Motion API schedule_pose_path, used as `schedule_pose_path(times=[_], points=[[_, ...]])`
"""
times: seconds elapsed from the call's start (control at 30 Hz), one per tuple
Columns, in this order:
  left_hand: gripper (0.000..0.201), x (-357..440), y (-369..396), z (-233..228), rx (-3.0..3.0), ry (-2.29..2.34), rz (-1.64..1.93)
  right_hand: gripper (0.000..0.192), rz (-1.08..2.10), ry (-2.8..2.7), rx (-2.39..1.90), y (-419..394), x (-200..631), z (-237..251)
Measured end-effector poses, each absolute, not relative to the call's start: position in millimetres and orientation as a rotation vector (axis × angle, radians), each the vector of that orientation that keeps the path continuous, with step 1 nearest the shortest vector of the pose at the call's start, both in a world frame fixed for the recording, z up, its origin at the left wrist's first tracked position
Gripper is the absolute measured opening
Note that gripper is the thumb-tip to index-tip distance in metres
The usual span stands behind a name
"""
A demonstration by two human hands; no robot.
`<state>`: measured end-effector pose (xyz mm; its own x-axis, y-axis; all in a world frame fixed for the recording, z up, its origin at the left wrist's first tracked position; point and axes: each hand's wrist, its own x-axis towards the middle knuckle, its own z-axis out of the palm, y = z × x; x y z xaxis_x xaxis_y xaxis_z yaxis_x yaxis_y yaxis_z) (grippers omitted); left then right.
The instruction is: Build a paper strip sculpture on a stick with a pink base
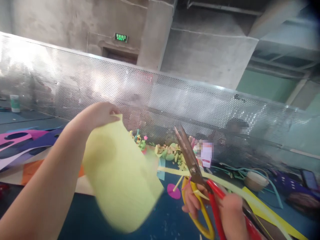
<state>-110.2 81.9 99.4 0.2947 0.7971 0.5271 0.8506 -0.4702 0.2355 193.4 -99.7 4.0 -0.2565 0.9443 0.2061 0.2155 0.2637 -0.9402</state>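
We hold a pale yellow sheet (pixel 120 180) up in front of us, our left hand (pixel 100 115) pinching its top edge with closed fingers so that it hangs curved and blurred above the blue table (pixel 82 216). Our right hand (pixel 225 206) grips a pair of scissors (pixel 197 176) by the red and yellow handles, the blades shut and pointing up and away, just right of the sheet and apart from it. A thin yellow strip (pixel 175 171) runs from the sheet towards the scissors. Paper scraps (pixel 170 153) lie beside a perforated metal screen (pixel 155 96).
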Motion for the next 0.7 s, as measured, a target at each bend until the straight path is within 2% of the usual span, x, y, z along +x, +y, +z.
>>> schedule_pose_path(times=[0.1, 0.2, 0.33, 0.47, 0.53, 0.63, 0.7], points=[[0.050, -113.7, 94.2, 90.3, -2.163, -1.732, -0.895, 0.071, 1.195, -1.524, -1.036, -108.6, 190.7, 7.3], [0.064, -92.6, 86.6, 92.7, -2.367, -1.557, -0.912, 0.072, 1.220, -1.515, -1.074, -113.4, 189.1, 14.2], [0.047, -27.6, 53.8, 89.5, -3.238, -0.899, -0.775, 0.071, 1.228, -1.559, -1.128, -113.4, 185.9, 26.0], [0.043, 42.7, 17.6, 56.1, -3.947, 0.218, -0.725, 0.077, 1.247, -1.499, -1.078, -115.8, 187.1, 35.1], [0.040, 66.1, 4.8, 36.7, -4.193, 0.498, -0.733, 0.080, 1.289, -1.506, -1.048, -118.2, 190.3, 40.1], [0.037, 85.3, -7.5, 13.7, -4.462, 0.228, -0.757, 0.084, 1.191, -1.534, -1.114, -121.3, 196.9, 49.4], [0.035, 90.6, -14.5, -0.4, -4.464, 0.088, -0.431, 0.084, 1.079, -1.534, -1.182, -122.9, 203.1, 55.9]])
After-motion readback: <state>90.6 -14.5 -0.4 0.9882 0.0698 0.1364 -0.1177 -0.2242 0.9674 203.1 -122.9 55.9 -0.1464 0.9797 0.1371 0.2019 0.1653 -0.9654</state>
